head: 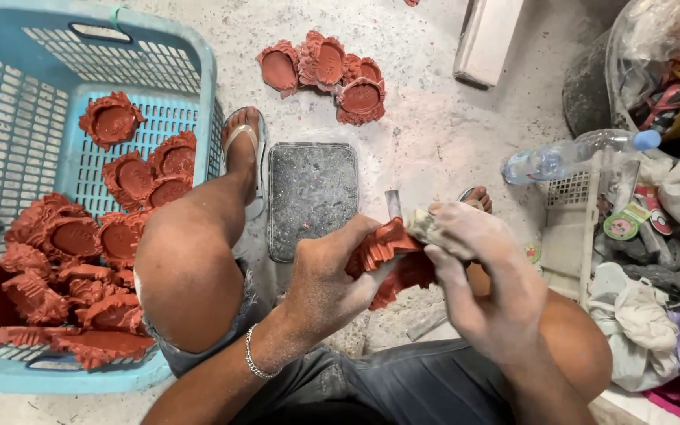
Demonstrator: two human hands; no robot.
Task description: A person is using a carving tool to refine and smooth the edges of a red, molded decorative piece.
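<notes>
I see a red clay piece (391,260) with a frilled, scalloped edge held up between both hands, above the person's lap and just in front of the grey stone slab (312,198) on the floor. Its surface is matte terracotta red; only the ruffled rim and part of the body show, the rest is covered by fingers.

Left of the slab, beyond the bent knee, stands a light blue plastic laundry basket (33,102) with slotted walls. It holds many clay pieces of the same kind (72,260), oval dishes with frilled borders, heaped along its near side and scattered singly toward its far side. Beyond the slab, on the speckled floor, lies a small cluster of more such pieces (328,71), overlapping one another. Right of the slab I see a clear plastic water bottle (572,153) with a blue cap lying on its side across a white crate (572,228), with bags and cloth piled around it.

The left hand (328,283) is closed around the clay piece from below, fingers curled on its frilled edge, a thin chain bracelet at the wrist. The right hand (482,275), dusted pale, is closed on a small pale wad (426,228), maybe cloth or sponge, I cannot tell which, and presses it against the top of the piece. A foot in a sandal (242,145) rests just left of the slab.
</notes>
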